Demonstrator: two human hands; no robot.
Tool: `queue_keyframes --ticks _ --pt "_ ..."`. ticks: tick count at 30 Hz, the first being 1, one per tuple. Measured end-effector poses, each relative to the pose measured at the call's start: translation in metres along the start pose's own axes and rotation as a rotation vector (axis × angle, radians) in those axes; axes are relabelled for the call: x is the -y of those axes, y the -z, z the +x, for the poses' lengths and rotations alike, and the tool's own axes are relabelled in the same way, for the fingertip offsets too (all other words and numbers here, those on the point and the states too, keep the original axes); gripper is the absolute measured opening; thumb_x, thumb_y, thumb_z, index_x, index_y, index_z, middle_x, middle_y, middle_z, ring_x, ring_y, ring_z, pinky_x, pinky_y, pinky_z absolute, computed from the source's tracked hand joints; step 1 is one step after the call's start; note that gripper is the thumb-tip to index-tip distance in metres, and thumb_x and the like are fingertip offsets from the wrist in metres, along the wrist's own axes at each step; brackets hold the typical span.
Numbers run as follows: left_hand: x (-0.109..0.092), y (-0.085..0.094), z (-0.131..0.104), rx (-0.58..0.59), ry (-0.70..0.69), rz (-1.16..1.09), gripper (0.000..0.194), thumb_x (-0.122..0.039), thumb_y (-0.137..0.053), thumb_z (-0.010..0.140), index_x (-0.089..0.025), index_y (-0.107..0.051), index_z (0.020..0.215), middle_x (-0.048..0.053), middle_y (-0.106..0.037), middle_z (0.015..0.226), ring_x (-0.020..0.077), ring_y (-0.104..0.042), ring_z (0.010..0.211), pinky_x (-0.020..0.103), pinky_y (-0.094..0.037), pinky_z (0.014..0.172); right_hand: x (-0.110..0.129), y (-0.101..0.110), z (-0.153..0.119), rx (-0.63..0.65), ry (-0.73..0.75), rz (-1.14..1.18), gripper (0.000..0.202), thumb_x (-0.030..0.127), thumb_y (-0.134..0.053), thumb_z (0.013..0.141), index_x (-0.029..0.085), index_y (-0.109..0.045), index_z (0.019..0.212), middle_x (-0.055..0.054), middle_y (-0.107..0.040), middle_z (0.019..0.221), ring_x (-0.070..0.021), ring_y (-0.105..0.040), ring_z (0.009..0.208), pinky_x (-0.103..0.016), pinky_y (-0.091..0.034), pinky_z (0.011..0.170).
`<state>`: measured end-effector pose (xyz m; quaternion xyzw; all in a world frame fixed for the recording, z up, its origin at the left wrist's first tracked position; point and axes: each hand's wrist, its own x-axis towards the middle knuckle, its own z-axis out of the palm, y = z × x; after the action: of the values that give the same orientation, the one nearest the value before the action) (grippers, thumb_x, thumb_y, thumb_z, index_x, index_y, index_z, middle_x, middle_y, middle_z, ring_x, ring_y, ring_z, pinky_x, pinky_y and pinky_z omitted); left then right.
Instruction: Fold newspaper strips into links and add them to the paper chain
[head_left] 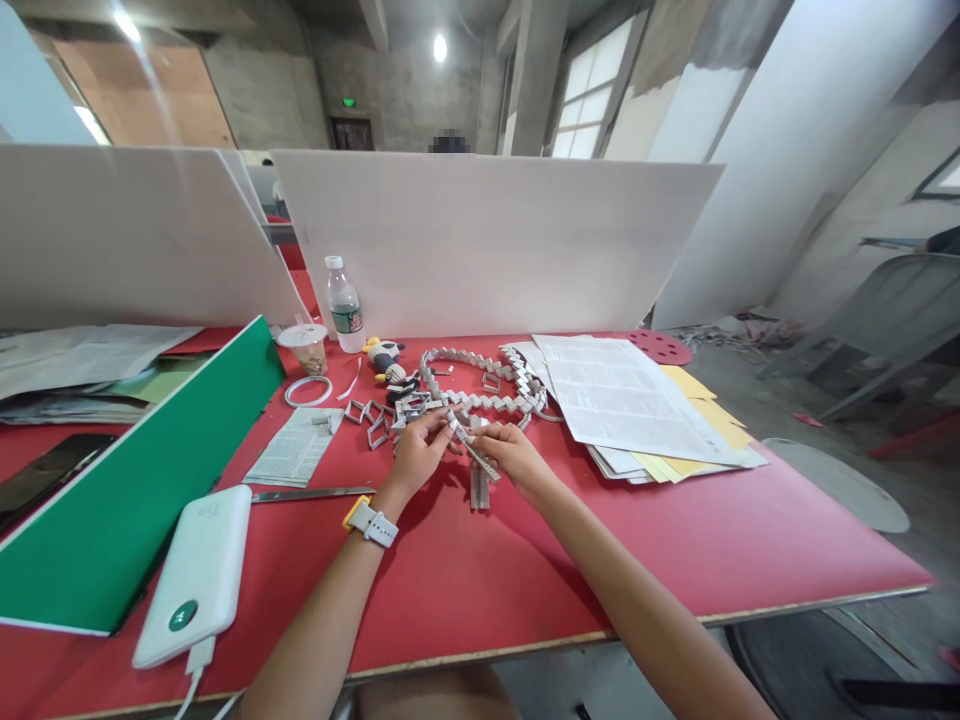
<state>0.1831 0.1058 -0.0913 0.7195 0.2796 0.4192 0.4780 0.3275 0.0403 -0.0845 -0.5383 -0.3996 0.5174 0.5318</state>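
From where I stand, the folded paper strip point(484, 463) seems to call for fingertip work: pinch lightly, line up the long edges before pressing, and run each crease firmly from one end to the other. I'd keep both wrists low over the bench point(540, 580) for steadiness — too hard a squeeze would likely kink paper that narrow.

The strip lies between the two hands, slanting from its far end down towards the person's right. The left hand point(420, 452) has a narrow grip, thumb and fingers closed about the far end; the right hand point(516, 455) pinches it from the side, farther down, its near end poking out free. Another pale strip point(480, 493) lies on the red surface just beneath — best not to snag it. The zigzag paper chain point(495, 402) curls just beyond the fingers, and loose folded links point(379, 432) sit left of the left hand.
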Motion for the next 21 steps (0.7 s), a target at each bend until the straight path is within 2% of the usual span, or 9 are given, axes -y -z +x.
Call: queue_keyframes --ticks 2,5,8,11,14,18,21 --pt "0.000 0.001 -0.001 0.020 -0.102 0.129 0.034 -0.021 -0.047 0.084 -0.021 -0.062 0.115 0.004 -0.069 0.089 0.0120 -0.062 0.067 0.025 -0.051 0.066 -0.003 0.000 0.002 -0.024 0.005 0.018 0.021 0.034 -0.069 0.058 0.016 -0.062 0.065 0.005 -0.050 0.048 -0.0062 -0.035 0.044 -0.023 -0.024 0.047" --pt "0.002 0.002 -0.002 0.033 -0.260 0.306 0.037 -0.012 -0.044 0.083 -0.022 -0.064 0.113 0.003 -0.067 0.079 0.0115 -0.058 0.067 0.023 -0.048 0.065 -0.005 0.000 0.003 -0.034 0.012 0.045 0.020 0.033 -0.069 0.057 0.016 -0.061 0.064 0.006 -0.048 0.047 -0.0060 -0.033 0.044 -0.023 -0.022 0.047" --pt "0.005 0.003 -0.003 0.043 -0.330 0.399 0.046 -0.005 -0.040 0.081 -0.024 -0.062 0.116 0.003 -0.067 0.083 0.0109 -0.058 0.070 0.022 -0.047 0.068 -0.002 -0.002 0.001 -0.024 0.022 0.071 0.019 0.033 -0.068 0.057 0.016 -0.060 0.062 0.005 -0.049 0.048 -0.0063 -0.034 0.044 -0.023 -0.022 0.046" --pt "0.006 0.004 -0.004 0.062 -0.337 0.470 0.049 -0.004 -0.038 0.081 -0.026 -0.059 0.120 0.004 -0.067 0.095 0.0123 -0.060 0.081 0.024 -0.047 0.076 0.002 -0.004 -0.003 -0.011 0.038 0.085 0.018 0.033 -0.067 0.059 0.017 -0.059 0.061 0.005 -0.048 0.048 -0.0067 -0.034 0.044 -0.023 -0.022 0.045" --pt "0.006 0.004 -0.005 0.084 -0.321 0.513 0.049 -0.005 -0.038 0.081 -0.025 -0.058 0.121 0.005 -0.067 0.095 0.0139 -0.061 0.084 0.026 -0.047 0.078 0.006 -0.005 -0.006 0.005 0.046 0.094 0.019 0.034 -0.067 0.059 0.017 -0.059 0.062 0.005 -0.047 0.049 -0.0073 -0.035 0.044 -0.023 -0.023 0.046" --pt "0.004 0.003 -0.005 0.092 -0.312 0.456 0.050 -0.004 -0.037 0.080 -0.024 -0.059 0.119 0.006 -0.067 0.097 0.0144 -0.061 0.086 0.026 -0.047 0.079 0.009 -0.006 -0.007 0.015 0.040 0.117 0.019 0.035 -0.067 0.059 0.017 -0.060 0.063 0.003 -0.052 0.052 -0.0090 -0.042 0.047 -0.023 -0.029 0.048" --pt "0.004 0.003 -0.004 0.081 -0.290 0.390 0.048 -0.004 -0.037 0.079 -0.022 -0.062 0.116 0.006 -0.067 0.092 0.0140 -0.061 0.080 0.026 -0.047 0.075 0.009 -0.005 -0.008 0.030 0.058 0.124 0.020 0.036 -0.065 0.062 0.017 -0.059 0.060 0.003 -0.052 0.052 -0.0093 -0.043 0.048 -0.024 -0.032 0.050"
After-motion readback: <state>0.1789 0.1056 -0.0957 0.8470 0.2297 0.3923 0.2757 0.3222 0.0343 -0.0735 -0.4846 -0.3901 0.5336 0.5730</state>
